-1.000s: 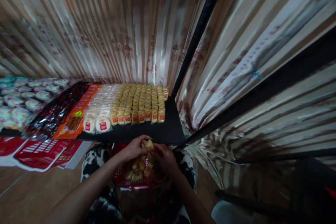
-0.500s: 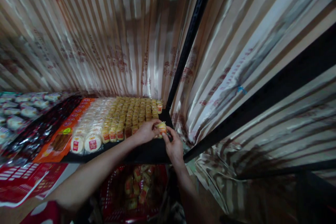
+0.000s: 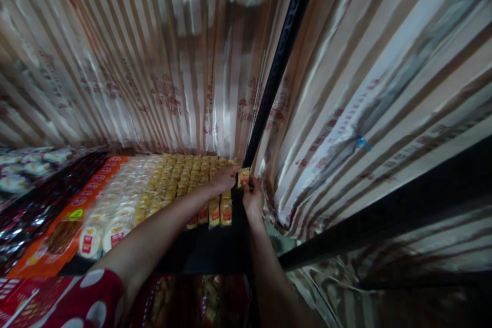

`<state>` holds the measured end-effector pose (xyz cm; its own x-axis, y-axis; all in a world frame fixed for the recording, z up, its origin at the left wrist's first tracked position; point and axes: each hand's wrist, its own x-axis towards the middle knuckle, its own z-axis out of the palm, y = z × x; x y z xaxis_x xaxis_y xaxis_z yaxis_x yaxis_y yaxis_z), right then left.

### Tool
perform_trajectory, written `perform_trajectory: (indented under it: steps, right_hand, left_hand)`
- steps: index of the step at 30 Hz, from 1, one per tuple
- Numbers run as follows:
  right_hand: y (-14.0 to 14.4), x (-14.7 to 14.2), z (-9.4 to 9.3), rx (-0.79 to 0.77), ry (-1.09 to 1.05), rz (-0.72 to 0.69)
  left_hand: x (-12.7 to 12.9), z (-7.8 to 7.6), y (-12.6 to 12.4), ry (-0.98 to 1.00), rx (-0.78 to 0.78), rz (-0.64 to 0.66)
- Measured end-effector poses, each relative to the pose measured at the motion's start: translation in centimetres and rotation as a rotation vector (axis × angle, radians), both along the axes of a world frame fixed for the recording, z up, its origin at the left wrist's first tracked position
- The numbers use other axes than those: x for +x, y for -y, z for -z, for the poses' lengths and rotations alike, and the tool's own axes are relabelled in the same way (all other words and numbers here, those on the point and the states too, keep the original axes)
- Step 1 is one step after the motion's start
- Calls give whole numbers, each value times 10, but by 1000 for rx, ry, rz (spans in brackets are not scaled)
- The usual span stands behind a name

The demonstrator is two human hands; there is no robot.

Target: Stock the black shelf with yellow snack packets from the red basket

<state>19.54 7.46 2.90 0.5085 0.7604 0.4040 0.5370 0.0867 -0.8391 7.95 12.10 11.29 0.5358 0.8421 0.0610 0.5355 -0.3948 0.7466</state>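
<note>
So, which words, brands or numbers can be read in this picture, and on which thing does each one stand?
None can be read.
Red marks on the striped shiny curtain: blurred.
Red labels on the small yellow wrapped snacks: too small.
Red labels on the round white packets: blurred.
Print on the orange flat packets: too small.
Small yellow snack in both hands: label unreadable.

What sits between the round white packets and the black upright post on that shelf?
In the head view, rows of small yellow packets fill the stretch from the round white packets to the black post; both hands meet there.

Snack packs [image 3: 192, 174] on shelf [image 3: 215, 248]
</note>
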Motion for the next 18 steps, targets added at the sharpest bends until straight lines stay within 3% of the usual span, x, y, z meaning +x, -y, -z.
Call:
perform_trajectory:
  steps: [7, 12, 18]
  right_hand:
    - [-26, -2, 26, -49, -35, -9]
    - [-35, -6, 40, -165, -5, 16]
    - [-43, -10, 50, -172, -4, 26]
  left_hand:
    - [0, 3, -19, -248, 159, 50]
    - [1, 14, -26, -323, 246, 71]
    - [0, 23, -30, -359, 328, 115]
